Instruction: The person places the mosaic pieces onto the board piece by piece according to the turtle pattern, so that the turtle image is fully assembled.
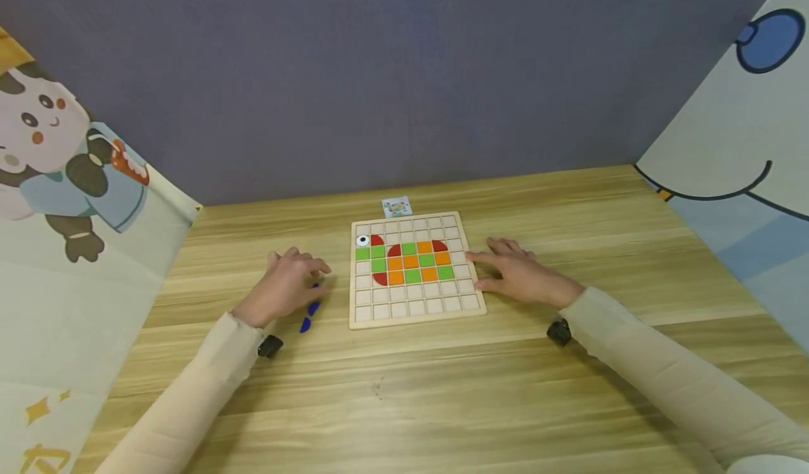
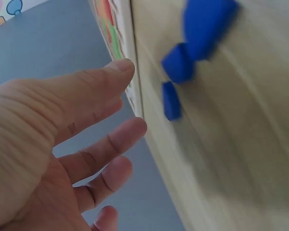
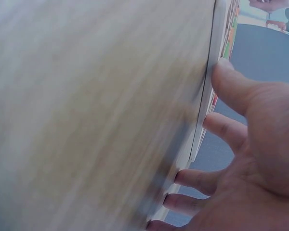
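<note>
A square wooden grid board (image 1: 417, 307) lies on the table, with red, green and orange tiles (image 1: 411, 262) set in its cells. One white tile with a black dot (image 1: 362, 241) is at its upper left. My left hand (image 1: 282, 286) hovers left of the board, fingers loosely bent and holding nothing. Beneath it on the table are three blue pieces (image 1: 313, 308), larger in the left wrist view, where the middle blue piece (image 2: 178, 63) is apart from my fingers. My right hand (image 1: 520, 275), fingers spread, touches the board's right edge with thumb and index finger.
A small picture card (image 1: 396, 207) lies behind the board's far edge. The wooden table (image 1: 404, 404) ends at a dark grey panel (image 1: 404, 95). Printed walls with cartoon figures stand on the left and right.
</note>
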Demonstrator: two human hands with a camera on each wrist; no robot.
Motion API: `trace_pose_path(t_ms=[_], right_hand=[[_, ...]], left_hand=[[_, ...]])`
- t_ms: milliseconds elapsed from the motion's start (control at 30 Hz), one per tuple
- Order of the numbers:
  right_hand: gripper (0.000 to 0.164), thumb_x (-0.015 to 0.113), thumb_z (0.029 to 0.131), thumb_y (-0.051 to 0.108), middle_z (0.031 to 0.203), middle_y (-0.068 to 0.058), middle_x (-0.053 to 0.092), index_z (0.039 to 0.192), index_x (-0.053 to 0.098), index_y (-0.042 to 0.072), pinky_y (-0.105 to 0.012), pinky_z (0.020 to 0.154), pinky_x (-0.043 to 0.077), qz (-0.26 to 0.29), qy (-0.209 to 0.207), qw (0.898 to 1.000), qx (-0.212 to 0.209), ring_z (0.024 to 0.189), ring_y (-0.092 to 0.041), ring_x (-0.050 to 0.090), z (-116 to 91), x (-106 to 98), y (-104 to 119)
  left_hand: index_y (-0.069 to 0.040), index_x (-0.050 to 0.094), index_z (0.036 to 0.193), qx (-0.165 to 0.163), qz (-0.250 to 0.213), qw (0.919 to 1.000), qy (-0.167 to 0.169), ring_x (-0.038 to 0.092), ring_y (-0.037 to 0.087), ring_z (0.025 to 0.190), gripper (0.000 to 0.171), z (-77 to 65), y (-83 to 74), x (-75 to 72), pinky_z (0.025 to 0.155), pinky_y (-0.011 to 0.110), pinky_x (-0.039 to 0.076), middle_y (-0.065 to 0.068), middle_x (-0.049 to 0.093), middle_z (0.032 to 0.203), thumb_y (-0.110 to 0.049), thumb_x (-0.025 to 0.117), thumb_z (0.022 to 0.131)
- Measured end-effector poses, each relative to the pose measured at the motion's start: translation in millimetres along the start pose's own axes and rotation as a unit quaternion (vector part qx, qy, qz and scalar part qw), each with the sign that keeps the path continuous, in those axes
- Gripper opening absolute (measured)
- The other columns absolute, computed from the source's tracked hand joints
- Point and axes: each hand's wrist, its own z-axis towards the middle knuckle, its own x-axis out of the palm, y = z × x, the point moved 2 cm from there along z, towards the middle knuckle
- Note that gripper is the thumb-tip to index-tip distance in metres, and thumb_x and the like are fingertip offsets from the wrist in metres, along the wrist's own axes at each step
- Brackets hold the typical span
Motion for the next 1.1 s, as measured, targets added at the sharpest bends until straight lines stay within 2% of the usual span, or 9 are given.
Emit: trace_pose_path(t_ms=[133, 367, 533, 867, 1100], right_hand=[[0.062, 0.058, 0.091, 0.047, 0.152, -0.026, 0.013, 0.146, 0.038, 0.025, -0.074, 0.094, 0.009, -0.002, -0.002, 1.0, -0.001, 0.136, -0.048, 0.007, 0, -1, 0], [0.062, 0.057, 0.091, 0.047, 0.152, -0.026, 0.012, 0.146, 0.037, 0.026, -0.073, 0.095, 0.009, 0.001, 0.0, 1.0, 0.001, 0.137, -0.047, 0.006, 1, -1, 0], [0.063, 0.058, 0.091, 0.047, 0.152, -0.026, 0.012, 0.146, 0.037, 0.025, -0.074, 0.095, 0.009, 0.001, 0.0, 1.0, 0.0, 0.137, -0.047, 0.006, 0, -1, 1], [0.063, 0.057, 0.091, 0.047, 0.152, -0.026, 0.012, 0.146, 0.038, 0.025, -0.073, 0.095, 0.01, 0.0, 0.001, 1.0, -0.001, 0.137, -0.047, 0.007, 0, 1, 1], [0.063, 0.058, 0.091, 0.047, 0.152, -0.025, 0.012, 0.146, 0.038, 0.024, -0.072, 0.096, 0.01, 0.0, -0.003, 1.0, 0.0, 0.137, -0.047, 0.007, 0, 1, 1]], left_hand=[[-0.009, 0.073, 0.095, -0.012, -0.002, 0.9999, 0.011, 0.046, 0.017, 0.075, 0.03, -3.7, 3.7, -0.2, 0.068, 0.04, 0.02, -0.003, 0.065, 0.079, -0.019, 0.085, 0.069], [-0.012, 0.072, 0.089, -0.04, -0.012, 0.9984, 0.038, 0.041, 0.018, 0.071, 0.019, -5.4, 9.4, 2.5, 0.068, 0.039, 0.019, -0.008, 0.054, 0.068, -0.018, 0.082, 0.074], [-0.009, 0.072, 0.094, -0.034, -0.009, 0.9987, 0.038, 0.043, 0.018, 0.072, 0.021, -5.3, 11.8, 4.2, 0.068, 0.039, 0.019, -0.007, 0.053, 0.069, -0.011, 0.08, 0.075], [-0.012, 0.073, 0.096, -0.034, -0.022, 0.9984, 0.04, 0.049, 0.019, 0.076, 0.021, -5.2, 12.9, 7.0, 0.068, 0.038, 0.022, -0.002, 0.062, 0.081, -0.004, 0.075, 0.077], [-0.015, 0.072, 0.088, -0.022, -0.02, 0.9991, 0.031, 0.051, 0.018, 0.077, 0.011, -5.6, 11.7, 7.6, 0.068, 0.039, 0.022, -0.004, 0.062, 0.082, -0.015, 0.078, 0.078]])
